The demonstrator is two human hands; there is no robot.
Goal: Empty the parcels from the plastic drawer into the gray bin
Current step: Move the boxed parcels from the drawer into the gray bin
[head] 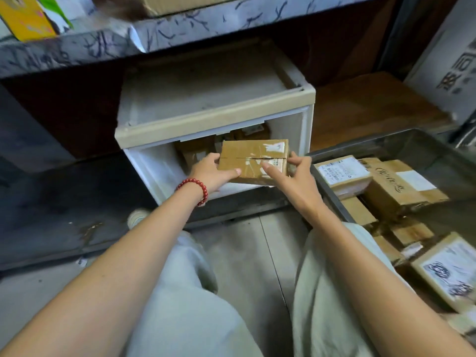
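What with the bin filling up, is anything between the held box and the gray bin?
Nothing visible. The left hand and right hand hold the box at the mouth of the drawer; the open gray bin lies to its right.

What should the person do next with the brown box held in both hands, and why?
Probably swing the cardboard box to the right and lower it into the gray bin. The left hand and right hand grip its ends, it is at the open front of the plastic drawer, and the bin alongside holds other parcels.
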